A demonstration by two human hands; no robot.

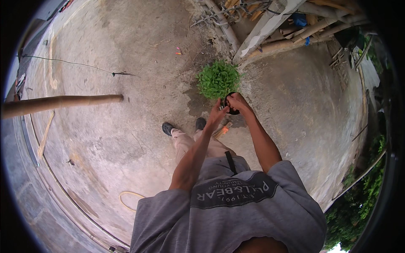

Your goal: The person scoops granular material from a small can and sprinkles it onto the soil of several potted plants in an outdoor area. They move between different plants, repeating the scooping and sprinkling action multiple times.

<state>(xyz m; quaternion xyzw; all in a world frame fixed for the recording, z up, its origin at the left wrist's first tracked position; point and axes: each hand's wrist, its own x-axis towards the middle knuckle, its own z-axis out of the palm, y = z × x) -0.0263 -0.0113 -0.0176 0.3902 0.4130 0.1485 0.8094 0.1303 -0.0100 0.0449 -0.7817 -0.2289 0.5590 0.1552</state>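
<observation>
A dense clump of green leafy seedlings point(218, 78) stands on the concrete in front of me. Just on my side of it is a small black pot point(233, 112), partly covered by my hands. My left hand point(216, 114) is at the pot's left side, thumb toward the pot and fingers pointing up beside its rim. Over the pot's upper right edge, my right hand point(237, 102) is bent with its fingers curled together. Whatever those fingers pinch is too small and hidden to make out.
A thick bamboo pole point(67, 102) juts in from the left. Behind the plants to the right, a pale post point(261, 33) stands by stacked wood and bamboo point(295, 40). Near my shoes point(168, 128) lies an orange-marked bundle of sticks point(223, 130). A yellowish loop point(126, 200) lies at lower left.
</observation>
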